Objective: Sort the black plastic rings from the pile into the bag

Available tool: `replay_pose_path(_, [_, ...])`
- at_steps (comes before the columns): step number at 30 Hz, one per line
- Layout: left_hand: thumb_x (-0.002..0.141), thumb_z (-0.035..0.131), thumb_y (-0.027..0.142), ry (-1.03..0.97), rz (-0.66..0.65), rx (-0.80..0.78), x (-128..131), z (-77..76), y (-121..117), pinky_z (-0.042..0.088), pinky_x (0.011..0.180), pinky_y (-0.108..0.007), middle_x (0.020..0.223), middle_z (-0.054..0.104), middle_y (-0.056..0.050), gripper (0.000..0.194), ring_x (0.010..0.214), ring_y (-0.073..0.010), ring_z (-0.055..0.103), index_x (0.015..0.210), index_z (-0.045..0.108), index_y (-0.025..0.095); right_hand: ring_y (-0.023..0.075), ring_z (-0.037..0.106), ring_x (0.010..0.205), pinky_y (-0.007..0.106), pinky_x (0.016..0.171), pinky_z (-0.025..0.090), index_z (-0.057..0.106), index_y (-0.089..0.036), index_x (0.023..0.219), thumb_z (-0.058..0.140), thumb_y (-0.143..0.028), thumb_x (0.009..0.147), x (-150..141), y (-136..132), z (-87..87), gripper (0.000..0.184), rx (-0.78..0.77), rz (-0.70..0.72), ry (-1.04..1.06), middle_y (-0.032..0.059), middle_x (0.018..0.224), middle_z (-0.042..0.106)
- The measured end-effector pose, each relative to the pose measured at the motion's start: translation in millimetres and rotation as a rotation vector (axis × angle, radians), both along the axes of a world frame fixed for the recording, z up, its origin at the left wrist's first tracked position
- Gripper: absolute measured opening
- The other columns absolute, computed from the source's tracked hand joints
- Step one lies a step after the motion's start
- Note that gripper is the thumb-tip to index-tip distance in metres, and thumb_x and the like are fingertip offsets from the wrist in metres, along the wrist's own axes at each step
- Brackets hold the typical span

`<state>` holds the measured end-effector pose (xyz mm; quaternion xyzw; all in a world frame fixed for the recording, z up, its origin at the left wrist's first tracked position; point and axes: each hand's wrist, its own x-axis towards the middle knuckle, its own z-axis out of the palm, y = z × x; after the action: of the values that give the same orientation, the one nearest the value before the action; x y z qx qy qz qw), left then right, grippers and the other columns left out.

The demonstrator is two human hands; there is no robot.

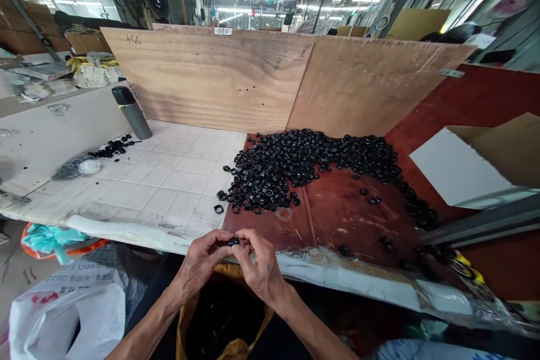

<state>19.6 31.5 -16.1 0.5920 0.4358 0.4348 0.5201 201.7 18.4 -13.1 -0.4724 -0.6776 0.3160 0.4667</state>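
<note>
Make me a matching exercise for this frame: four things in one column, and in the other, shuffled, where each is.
Things
1. Small black piece
2. Grey bottle
3. Large black heap
4. Open box

Places
A. Mostly on the dark red surface
B. At the far right, in front of a red panel
C. Between the fingers of the left hand and right hand
D. Near the left end of the wooden panel

Right pairs: 1-C, 2-D, 3-A, 4-B
</note>
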Motion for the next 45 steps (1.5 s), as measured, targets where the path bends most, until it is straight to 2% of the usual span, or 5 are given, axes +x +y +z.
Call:
replay_pose_path(9, [0.089, 0.074, 0.029, 0.140, -0.047, 0.246, 2.6, -7.4, -18.3, 0.057, 0.097, -0.037, 0.109, 0.076, -0.007, 0.015, 0.105, -0.0223, 0.071, 0.103, 0.077, 0.024, 0.0119, 0.047, 0.037, 0.023, 0.047, 0.040, 0.055, -0.020, 0.084, 0.049, -0.047, 0.099, -3.5, -24.8, -4.5, 0.032, -0.556, 0.015, 0.330, -0.0073, 0.043, 0.050])
replay_pose_path(17, [0.085, 0.078, 0.035, -0.021, -0.019, -0.092, 17.1, -6.7, -37.5, 0.062, 0.083, -0.032, 0.097, 0.075, -0.003, 0.019, 0.087, -0.0199, 0.073, 0.096, 0.074, 0.021, 0.0159, 0.055, 0.051, 0.030, 0.061, 0.049, 0.067, -0.022, 0.092, 0.052, -0.041, 0.097, 2.2, -49.6, -20.0, 0.025, -0.146, -0.094, 0.151, -0.0009, 0.062, 0.059])
replay_pose_path(30, [0.102, 0.044, 0.011, 0.512, -0.608, 0.641, -19.1, -13.4, -50.0, 0.057, 0.100, -0.036, 0.127, 0.073, -0.009, 0.051, 0.117, -0.0243, 0.069, 0.146, 0.051, 0.034, 0.0058, 0.037, 0.038, 0.019, 0.042, 0.039, 0.055, -0.018, 0.066, 0.060, -0.022, 0.085, -4.3, -66.2, -17.0, 0.021, -1.347, 0.031, 0.812, -0.0052, 0.054, 0.049])
replay_pose_path(39, [0.094, 0.067, 0.036, 0.653, -0.149, 0.465, 29.5, 30.0, 22.9, 0.055, 0.073, -0.030, 0.084, 0.068, -0.002, 0.018, 0.075, -0.0181, 0.066, 0.105, 0.068, 0.022, 0.0235, 0.063, 0.082, 0.032, 0.076, 0.048, 0.063, -0.021, 0.085, 0.061, -0.024, 0.088, 65.0, 13.7, -2.6, 0.004, -0.067, -0.306, -0.189, 0.0077, 0.086, 0.065])
replay_pose_path(45, [0.093, 0.067, 0.027, 0.891, 0.180, 0.453, 99.3, -7.2, 73.4, 0.052, 0.088, -0.036, 0.096, 0.072, -0.008, 0.013, 0.091, -0.0242, 0.069, 0.101, 0.067, 0.017, 0.0244, 0.067, 0.087, 0.031, 0.074, 0.047, 0.066, -0.015, 0.106, 0.067, -0.020, 0.088, 79.8, 83.1, -16.2, 0.018, -0.129, -0.456, -0.595, 0.0121, 0.104, 0.067])
